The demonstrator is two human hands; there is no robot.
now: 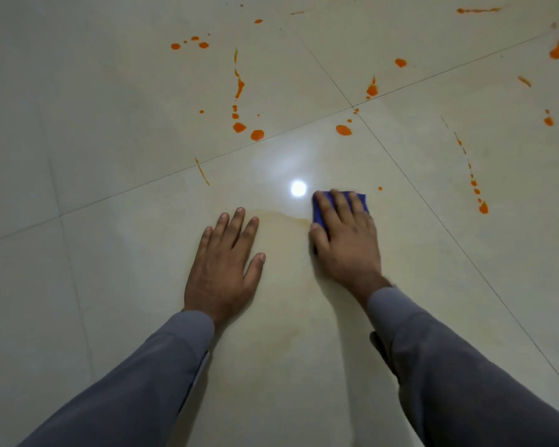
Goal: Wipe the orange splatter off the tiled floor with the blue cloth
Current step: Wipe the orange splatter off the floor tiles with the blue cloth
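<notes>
Place: an indoor room, likely a home; which room cannot be told.
Floor: large glossy cream tiles with thin dark grout lines.
Light: a round lamp reflection on the polished floor shows lighting overhead.
Mess: orange splatter in drops and streaks across several tiles.

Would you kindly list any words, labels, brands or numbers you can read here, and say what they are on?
None: no readable text shows on the blue cloth, the tiled floor, the grey sleeves or among the orange splatter.
</notes>
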